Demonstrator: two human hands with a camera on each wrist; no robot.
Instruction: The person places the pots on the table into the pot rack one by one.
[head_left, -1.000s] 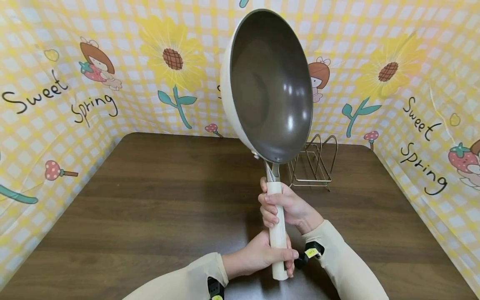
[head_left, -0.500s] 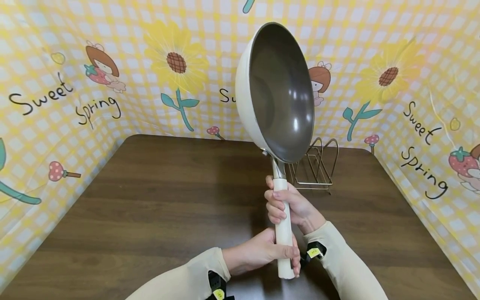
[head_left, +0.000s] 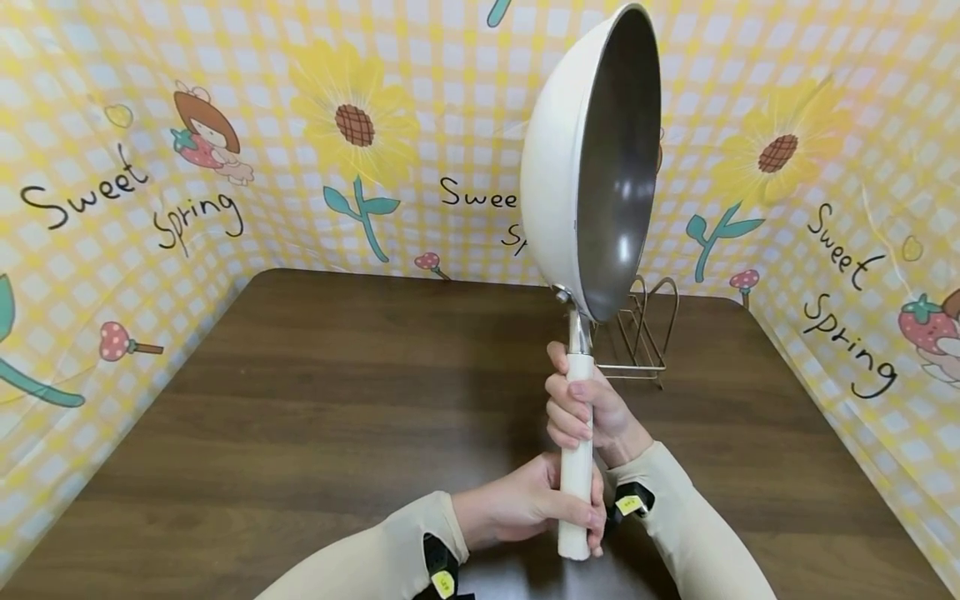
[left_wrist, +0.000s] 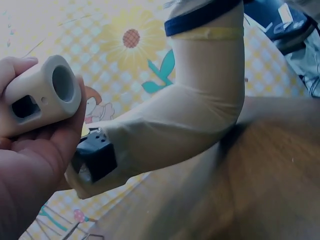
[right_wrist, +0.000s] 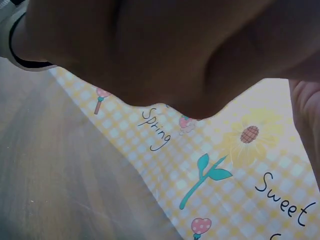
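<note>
A deep wok-style frying pan [head_left: 555, 167], cream outside and dark grey inside, is held upright above the table. Its bowl is at the top, the inside turned to the right. My right hand [head_left: 588, 408] grips the upper part of the cream handle [head_left: 576, 467], just below the metal neck. Lower down, my left hand [head_left: 536, 504] wraps round the handle near its end, thumb across the front. The left wrist view shows the handle's hollow end [left_wrist: 62, 85] and side slot in the left palm. In the right wrist view the dark underside of the right hand [right_wrist: 150, 55] fills the top.
Behind the pan, a wire rack [head_left: 637, 333] stands on the brown wooden table [head_left: 337, 400], partly hidden by the bowl. Yellow checked cloth [head_left: 420, 83] printed with flowers lines the back and both sides. Each sleeve has a black wrist device [head_left: 633, 500].
The pan has moved to the right and turned about its handle, so more of the cream outside shows and less of the inside. Both hands have kept their grip and shifted slightly right.
</note>
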